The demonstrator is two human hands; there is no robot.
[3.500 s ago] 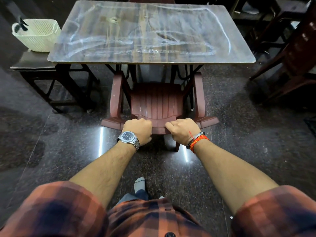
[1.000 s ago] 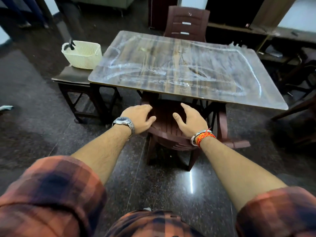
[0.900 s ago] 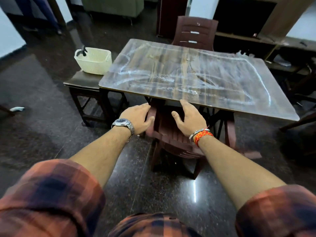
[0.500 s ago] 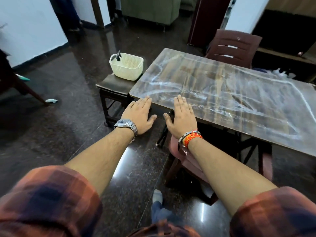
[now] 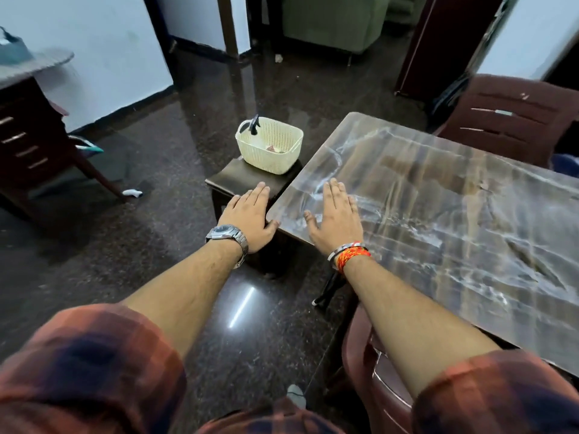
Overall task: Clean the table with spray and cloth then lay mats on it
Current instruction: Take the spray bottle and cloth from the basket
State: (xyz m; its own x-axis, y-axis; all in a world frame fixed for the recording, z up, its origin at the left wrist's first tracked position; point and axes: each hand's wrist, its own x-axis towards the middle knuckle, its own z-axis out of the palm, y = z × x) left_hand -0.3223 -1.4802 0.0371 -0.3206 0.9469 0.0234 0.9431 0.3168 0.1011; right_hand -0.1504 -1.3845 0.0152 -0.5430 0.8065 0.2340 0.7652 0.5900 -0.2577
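Table [image 5: 438, 214] smeared, sits right of the basket [image 5: 269, 151]; chair [image 5: 369, 371] now pushed under it, left hand [image 5: 250, 217] and right hand [image 5: 336, 220] have let go, fingers straight and empty, so basket pickup looks next

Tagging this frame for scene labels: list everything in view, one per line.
table: 1, brown-grey with white streaks, right
basket: 1, cream, on stool
trigger top: 1, black, at basket's left rim; likely the spray
stool: 1, dark, left of table
far chair: 1, brown, beyond table
near chair: 1, brown, under table's near edge
sofa: 1, green, background
desk: 1, dark wood, far left
left hand: 1, open, over stool
right hand: 1, open, over table corner
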